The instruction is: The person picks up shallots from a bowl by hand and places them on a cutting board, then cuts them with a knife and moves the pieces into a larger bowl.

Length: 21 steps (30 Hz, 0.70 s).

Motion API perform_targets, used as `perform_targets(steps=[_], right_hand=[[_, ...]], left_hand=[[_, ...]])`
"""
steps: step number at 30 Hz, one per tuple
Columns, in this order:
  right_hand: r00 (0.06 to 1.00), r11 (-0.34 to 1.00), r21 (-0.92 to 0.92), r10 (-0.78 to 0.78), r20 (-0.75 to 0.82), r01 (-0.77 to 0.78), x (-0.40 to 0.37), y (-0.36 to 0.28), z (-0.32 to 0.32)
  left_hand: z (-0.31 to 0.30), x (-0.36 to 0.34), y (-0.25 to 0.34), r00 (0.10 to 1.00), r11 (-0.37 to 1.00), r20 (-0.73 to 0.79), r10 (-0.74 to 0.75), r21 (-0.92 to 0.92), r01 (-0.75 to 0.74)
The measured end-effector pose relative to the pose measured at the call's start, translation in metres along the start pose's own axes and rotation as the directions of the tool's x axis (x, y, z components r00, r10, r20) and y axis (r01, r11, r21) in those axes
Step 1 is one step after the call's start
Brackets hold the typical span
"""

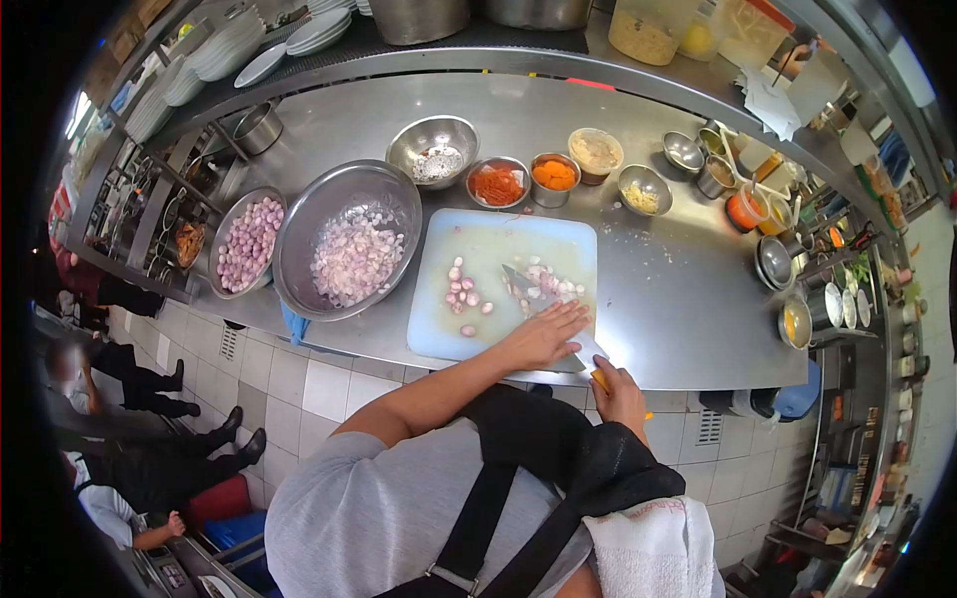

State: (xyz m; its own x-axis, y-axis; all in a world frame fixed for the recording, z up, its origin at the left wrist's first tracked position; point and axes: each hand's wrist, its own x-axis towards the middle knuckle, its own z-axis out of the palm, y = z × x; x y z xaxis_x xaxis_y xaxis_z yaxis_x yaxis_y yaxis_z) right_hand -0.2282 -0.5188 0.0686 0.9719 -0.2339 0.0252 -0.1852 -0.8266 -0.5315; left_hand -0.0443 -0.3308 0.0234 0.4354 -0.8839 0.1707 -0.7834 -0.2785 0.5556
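A white cutting board (498, 234) lies on the steel counter before me. My right hand (622, 399) is closed around the yellow handle of a knife (590, 349), at the board's lower right corner. Across the blade rests my left hand (546, 337), flat with fingers stretched out, hiding the middle of the blade. Beyond those fingers lies a loose group of shallots (543, 283), some seemingly cut, around the blade's tip. Several peeled shallots (465, 289) sit on the board's left half.
Left of the board stand a large bowl of cut shallots (361, 254) and a bowl of whole shallots (249, 244). Behind it are a steel bowl (433, 135), red paste (496, 183) and an orange ingredient (554, 173). A shelf edge (478, 65) overhangs the back. People sit at the lower left.
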Motion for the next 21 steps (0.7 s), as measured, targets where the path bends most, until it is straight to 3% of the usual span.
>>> perform_targets(steps=[7, 10, 12, 13, 14, 15, 17, 18, 20, 21], right_hand=[[0.998, 0.999, 0.020, 0.033, 0.061, -0.034, -0.013, 0.020, -0.041], [0.997, 0.998, 0.028, 0.046, 0.058, -0.048, -0.021, 0.031, -0.055], [0.999, 0.999, 0.030, 0.029, 0.041, -0.030, -0.026, 0.043, -0.060], [0.995, 0.982, 0.162, 0.085, 0.058, -0.093, -0.029, 0.048, -0.063], [0.987, 0.944, 0.289, 0.141, 0.082, -0.159, -0.029, 0.051, -0.064], [0.986, 0.942, 0.293, 0.143, 0.087, -0.163, -0.027, 0.048, -0.065], [0.947, 0.874, 0.375, 0.248, 0.205, -0.310, -0.025, 0.038, -0.067], [0.943, 0.869, 0.376, 0.259, 0.211, -0.323, -0.025, 0.032, -0.064], [0.969, 0.911, 0.355, 0.144, 0.200, -0.208, -0.018, 0.014, -0.048], [0.951, 0.889, 0.383, 0.155, 0.267, -0.252, -0.015, 0.007, -0.039]], left_hand=[[0.006, 0.006, -0.029, 0.995, 0.998, -0.083, -0.048, 0.039, 0.051], [-0.004, 0.010, -0.042, 0.990, 0.996, -0.108, -0.090, -0.019, 0.088], [-0.017, 0.013, -0.055, 0.977, 0.996, -0.208, -0.048, -0.088, 0.030], [-0.026, 0.014, -0.060, 0.977, 0.996, -0.208, -0.055, -0.085, 0.038], [-0.036, 0.013, -0.065, 0.900, 0.994, -0.422, -0.106, -0.081, 0.079], [-0.047, 0.010, -0.071, 0.777, 0.989, -0.612, -0.147, -0.088, 0.117], [-0.068, -0.006, -0.087, 0.668, 0.967, -0.713, -0.213, -0.057, 0.248], [-0.074, -0.017, -0.090, 0.676, 0.967, -0.703, -0.219, -0.063, 0.248], [-0.087, -0.039, -0.097, 0.755, 0.926, -0.545, -0.363, -0.122, 0.357], [-0.087, -0.047, -0.102, 0.813, 0.939, -0.479, -0.332, -0.085, 0.334]])
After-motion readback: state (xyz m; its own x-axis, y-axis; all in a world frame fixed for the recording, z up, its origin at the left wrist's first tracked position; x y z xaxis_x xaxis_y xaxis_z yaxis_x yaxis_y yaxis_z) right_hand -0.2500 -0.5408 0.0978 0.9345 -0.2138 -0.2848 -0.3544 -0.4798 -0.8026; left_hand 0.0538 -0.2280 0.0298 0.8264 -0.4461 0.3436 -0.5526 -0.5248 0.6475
